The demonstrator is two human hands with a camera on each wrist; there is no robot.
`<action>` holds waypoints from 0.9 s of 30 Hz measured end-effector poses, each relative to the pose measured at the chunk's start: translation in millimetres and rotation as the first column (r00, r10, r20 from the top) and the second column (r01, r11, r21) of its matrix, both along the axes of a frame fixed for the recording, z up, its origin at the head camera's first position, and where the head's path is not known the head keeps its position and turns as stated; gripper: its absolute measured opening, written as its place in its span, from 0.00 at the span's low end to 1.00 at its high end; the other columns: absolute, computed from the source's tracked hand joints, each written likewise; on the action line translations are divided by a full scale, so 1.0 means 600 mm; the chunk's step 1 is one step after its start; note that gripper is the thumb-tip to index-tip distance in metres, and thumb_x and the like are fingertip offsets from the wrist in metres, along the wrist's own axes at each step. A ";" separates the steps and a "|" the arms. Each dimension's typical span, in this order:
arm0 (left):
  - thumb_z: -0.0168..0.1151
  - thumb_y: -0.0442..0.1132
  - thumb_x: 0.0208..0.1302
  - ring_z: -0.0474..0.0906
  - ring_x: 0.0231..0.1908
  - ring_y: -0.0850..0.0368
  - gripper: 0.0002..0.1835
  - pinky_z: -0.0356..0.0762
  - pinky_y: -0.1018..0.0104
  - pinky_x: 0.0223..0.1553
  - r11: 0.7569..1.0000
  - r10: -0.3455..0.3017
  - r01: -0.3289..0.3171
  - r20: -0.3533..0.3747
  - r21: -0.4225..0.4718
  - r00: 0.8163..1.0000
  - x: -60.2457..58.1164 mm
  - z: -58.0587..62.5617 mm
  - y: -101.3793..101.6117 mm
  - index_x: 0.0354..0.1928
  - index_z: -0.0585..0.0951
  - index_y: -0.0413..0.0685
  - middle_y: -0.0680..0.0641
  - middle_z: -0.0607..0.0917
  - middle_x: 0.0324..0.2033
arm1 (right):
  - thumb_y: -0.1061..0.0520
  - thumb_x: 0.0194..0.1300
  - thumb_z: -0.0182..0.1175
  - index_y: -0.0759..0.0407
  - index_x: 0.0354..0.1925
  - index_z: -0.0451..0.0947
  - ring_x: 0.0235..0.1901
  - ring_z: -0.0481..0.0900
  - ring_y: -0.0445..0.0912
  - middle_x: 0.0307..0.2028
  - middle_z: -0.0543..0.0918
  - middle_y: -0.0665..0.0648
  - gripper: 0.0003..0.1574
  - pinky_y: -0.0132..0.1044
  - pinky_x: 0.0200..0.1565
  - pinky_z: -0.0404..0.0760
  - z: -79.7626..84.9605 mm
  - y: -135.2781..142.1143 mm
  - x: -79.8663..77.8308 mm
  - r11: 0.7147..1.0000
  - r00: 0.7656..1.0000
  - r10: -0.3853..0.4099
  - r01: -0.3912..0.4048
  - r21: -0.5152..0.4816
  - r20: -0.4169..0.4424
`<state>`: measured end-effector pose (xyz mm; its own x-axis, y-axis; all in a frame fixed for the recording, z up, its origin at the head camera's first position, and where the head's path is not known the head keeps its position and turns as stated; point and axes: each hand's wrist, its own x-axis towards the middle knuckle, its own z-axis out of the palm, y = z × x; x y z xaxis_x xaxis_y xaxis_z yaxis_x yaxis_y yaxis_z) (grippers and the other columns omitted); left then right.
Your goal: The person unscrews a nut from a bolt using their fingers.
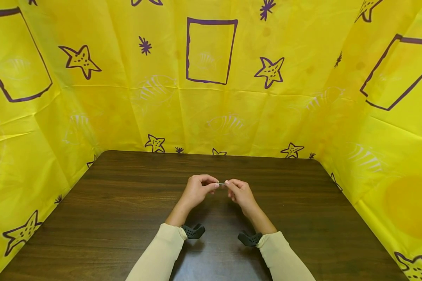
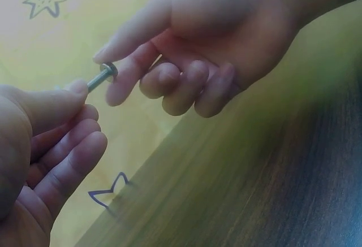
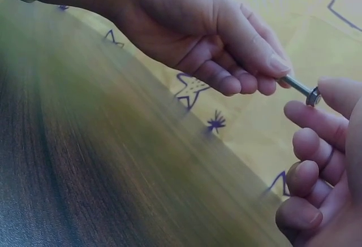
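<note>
A thin metal bolt spans the small gap between the two hands, held above the table. My left hand pinches its shank between thumb and forefinger; in the left wrist view the shank looks threaded. At the other end sits a wider round collar, like a flanged nut or washer. My right hand has thumb and forefinger on either side of that collar, fingertips right at its rim. The right hand's other fingers curl loosely below. Part of the shank is hidden under the left fingertips.
A dark wood-grain table lies beneath the hands. Yellow cloth printed with purple starfish and frames hangs behind it and along both sides. Dark straps sit on both wrists, below light sleeves.
</note>
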<state>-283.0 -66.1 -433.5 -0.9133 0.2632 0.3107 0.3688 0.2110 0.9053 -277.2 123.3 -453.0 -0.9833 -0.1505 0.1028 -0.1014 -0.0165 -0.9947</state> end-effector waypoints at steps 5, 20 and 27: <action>0.68 0.31 0.60 0.82 0.29 0.35 0.05 0.79 0.39 0.35 1.000 0.005 -0.005 0.009 0.021 1.000 0.005 0.007 0.002 0.37 0.85 0.35 0.35 0.85 0.28 | 0.57 0.70 0.59 0.77 0.40 0.76 0.14 0.63 0.40 0.17 0.70 0.53 0.19 0.28 0.16 0.58 0.000 -0.001 0.003 0.999 1.000 0.014 -0.015 -0.045 -0.028; 0.68 0.33 0.60 0.82 0.29 0.37 0.05 0.80 0.41 0.35 1.000 0.005 -0.005 0.020 0.007 1.000 0.002 0.001 0.001 0.37 0.86 0.39 0.37 0.85 0.28 | 0.67 0.66 0.58 0.72 0.43 0.79 0.15 0.63 0.40 0.18 0.70 0.53 0.10 0.28 0.16 0.58 0.000 0.000 0.006 0.991 0.994 0.053 -0.064 -0.118 -0.092; 0.69 0.35 0.60 0.83 0.26 0.50 0.03 0.82 0.47 0.33 1.000 0.009 -0.009 0.008 -0.019 1.000 0.000 0.001 -0.001 0.36 0.87 0.43 0.47 0.85 0.26 | 0.67 0.65 0.58 0.75 0.46 0.77 0.16 0.63 0.41 0.19 0.70 0.54 0.13 0.29 0.17 0.60 0.002 0.000 0.006 0.992 0.994 0.053 -0.063 -0.111 -0.095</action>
